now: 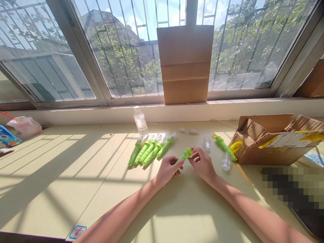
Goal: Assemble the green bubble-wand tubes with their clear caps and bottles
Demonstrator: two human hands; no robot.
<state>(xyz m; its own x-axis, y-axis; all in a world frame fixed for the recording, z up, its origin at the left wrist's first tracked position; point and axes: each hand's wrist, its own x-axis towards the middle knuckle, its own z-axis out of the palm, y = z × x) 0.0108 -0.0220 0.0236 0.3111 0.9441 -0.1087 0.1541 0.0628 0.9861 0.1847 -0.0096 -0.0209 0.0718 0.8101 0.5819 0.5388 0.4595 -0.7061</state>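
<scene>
A green toy flute point(186, 154) with a yellow end is held above the table at the centre. My left hand point(170, 167) is wrapped round its body. My right hand point(201, 164) has its thumb and fingers closed at the yellow end. To the left, several green toy flutes point(149, 152) with clear caps lie side by side. On the right, another green flute point(224, 145) with a yellow tip rests against a cardboard box. Beside it stand a clear plastic cup point(207, 144) and a second clear cup point(226, 161).
A water bottle point(140, 120) stands behind the flutes. Two small clear caps point(187, 130) lie farther back. The open cardboard box point(273, 148) has a yellow strip. A cardboard sheet point(186, 64) leans on the window. At far left sits a pinkish bag point(25, 126).
</scene>
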